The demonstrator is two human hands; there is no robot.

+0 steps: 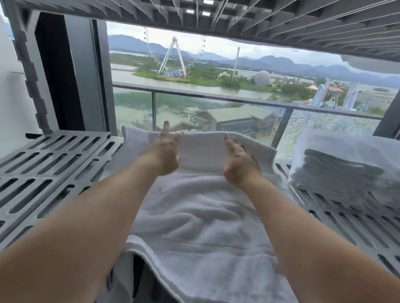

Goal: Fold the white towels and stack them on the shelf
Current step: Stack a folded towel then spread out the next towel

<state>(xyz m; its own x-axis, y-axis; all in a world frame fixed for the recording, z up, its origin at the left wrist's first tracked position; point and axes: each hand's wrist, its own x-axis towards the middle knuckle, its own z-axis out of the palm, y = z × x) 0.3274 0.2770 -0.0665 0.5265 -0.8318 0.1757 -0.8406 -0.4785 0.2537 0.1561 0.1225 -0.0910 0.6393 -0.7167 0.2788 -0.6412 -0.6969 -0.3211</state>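
With straight, unclenched fingers the left hand [167,149] and right hand [238,163] only flank the folded far end of the white towel [199,212] lying between them on the shelf [51,164], so its near end, drooping off the edge below the forearms, could drag the fold open.

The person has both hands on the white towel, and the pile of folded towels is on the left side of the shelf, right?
Not quite. The head view shows the pile of folded towels on the right side of the shelf, not the left. The left hand and right hand are both on the white towel, as you said.
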